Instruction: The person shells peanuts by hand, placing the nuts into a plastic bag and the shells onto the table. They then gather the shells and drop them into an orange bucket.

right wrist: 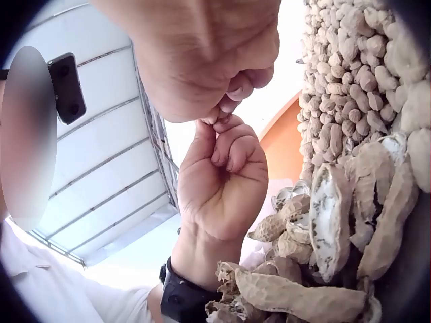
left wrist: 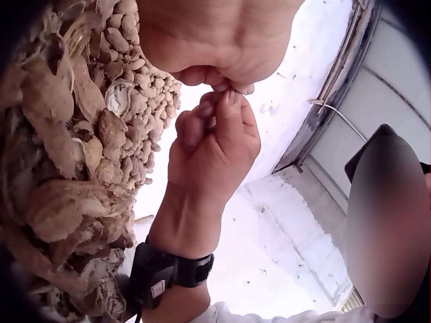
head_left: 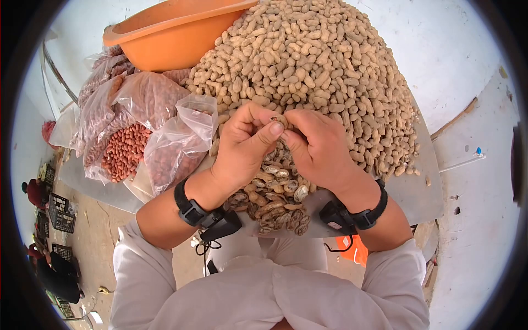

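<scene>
Both hands meet above a heap of empty peanut shells (head_left: pixel 275 190). The left hand (head_left: pixel 242 146) and the right hand (head_left: pixel 322 148) pinch a peanut (head_left: pixel 279 119) between their thumbs and fingers, one at each side. In the left wrist view the right hand (left wrist: pixel 210 151) reaches up to the fingertips of the left hand (left wrist: pixel 219 37). The right wrist view has the left hand (right wrist: pixel 222 178) below the right hand (right wrist: pixel 202 54), fingertips touching; the peanut is mostly hidden there. Behind the hands rises a large pile of unshelled peanuts (head_left: pixel 324 60).
An orange basin (head_left: pixel 170 38) stands at the back left. Plastic bags of red kernels (head_left: pixel 125 151) lie on the left of the grey table (head_left: pixel 423 192). Black crates (head_left: pixel 61 213) and people in dark clothes (head_left: pixel 58 278) are on the floor far left; an orange object (head_left: pixel 355 250) lies below.
</scene>
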A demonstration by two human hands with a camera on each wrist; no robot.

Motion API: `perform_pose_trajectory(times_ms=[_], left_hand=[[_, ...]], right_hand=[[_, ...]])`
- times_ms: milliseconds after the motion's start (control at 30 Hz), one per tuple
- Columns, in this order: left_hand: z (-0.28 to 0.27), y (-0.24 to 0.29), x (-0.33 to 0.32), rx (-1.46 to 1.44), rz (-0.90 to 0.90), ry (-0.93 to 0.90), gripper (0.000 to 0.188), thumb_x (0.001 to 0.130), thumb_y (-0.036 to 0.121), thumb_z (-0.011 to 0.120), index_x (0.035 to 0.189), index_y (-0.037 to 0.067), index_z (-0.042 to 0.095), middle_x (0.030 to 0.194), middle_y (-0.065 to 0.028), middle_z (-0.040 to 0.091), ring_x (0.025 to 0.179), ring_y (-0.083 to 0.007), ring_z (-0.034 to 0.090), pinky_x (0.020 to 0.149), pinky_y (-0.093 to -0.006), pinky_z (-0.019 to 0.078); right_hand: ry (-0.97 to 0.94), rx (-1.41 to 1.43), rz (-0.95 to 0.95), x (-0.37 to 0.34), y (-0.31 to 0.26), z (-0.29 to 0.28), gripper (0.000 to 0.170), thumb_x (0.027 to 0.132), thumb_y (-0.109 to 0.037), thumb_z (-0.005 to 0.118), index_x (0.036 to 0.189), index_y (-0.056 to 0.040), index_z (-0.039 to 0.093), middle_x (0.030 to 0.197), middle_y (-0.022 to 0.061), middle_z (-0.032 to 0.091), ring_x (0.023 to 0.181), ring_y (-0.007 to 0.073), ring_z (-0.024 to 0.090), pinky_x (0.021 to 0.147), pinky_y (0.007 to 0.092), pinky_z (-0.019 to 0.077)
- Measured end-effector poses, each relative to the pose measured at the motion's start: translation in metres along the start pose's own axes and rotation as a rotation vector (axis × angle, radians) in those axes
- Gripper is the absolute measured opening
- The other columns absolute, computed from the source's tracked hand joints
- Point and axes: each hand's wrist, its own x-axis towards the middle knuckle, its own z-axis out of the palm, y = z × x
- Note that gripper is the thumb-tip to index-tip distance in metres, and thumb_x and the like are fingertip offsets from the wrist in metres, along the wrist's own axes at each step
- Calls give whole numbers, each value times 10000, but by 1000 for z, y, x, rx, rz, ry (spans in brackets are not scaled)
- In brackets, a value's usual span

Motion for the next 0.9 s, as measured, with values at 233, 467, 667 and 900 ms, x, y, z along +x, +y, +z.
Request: perform_pose_trajectory(times_ms=[233, 467, 667, 900], left_hand=[[-2, 2, 0, -17, -6, 12, 74, 890, 70, 589, 930, 38, 536, 770, -2, 560, 598, -40, 431, 510, -187, 345], [-12, 6, 4, -93, -190, 29, 67, 872, 79, 614, 909, 37, 576, 782, -10, 578, 571, -43, 429, 481, -179, 321], [-16, 8, 7, -56, -278, -3, 73, 868, 90, 624, 916, 37, 608, 782, -2, 580, 564, -36, 421, 470, -170, 302], [-14, 8, 7, -237, -283, -62, 78, 893, 130, 599, 864, 58, 588, 757, 0, 565, 555, -43, 406, 468, -174, 303]], right_hand=[[-27, 56, 18, 0, 4, -1, 159, 803, -68, 595, 947, -23, 545, 772, 150, 581, 681, 326, 583, 577, 379, 463], [-95, 115, -33, 5, 10, 0, 314, 810, -42, 575, 1123, -59, 556, 870, 139, 622, 780, 310, 608, 659, 360, 489], [-172, 156, 19, 4, 14, -4, 317, 815, -78, 591, 1131, -83, 562, 930, 130, 642, 793, 301, 618, 657, 339, 495], [-131, 364, 210, 0, 11, 3, 279, 837, -79, 596, 1114, -46, 582, 847, 109, 644, 693, 190, 607, 632, 278, 480]])
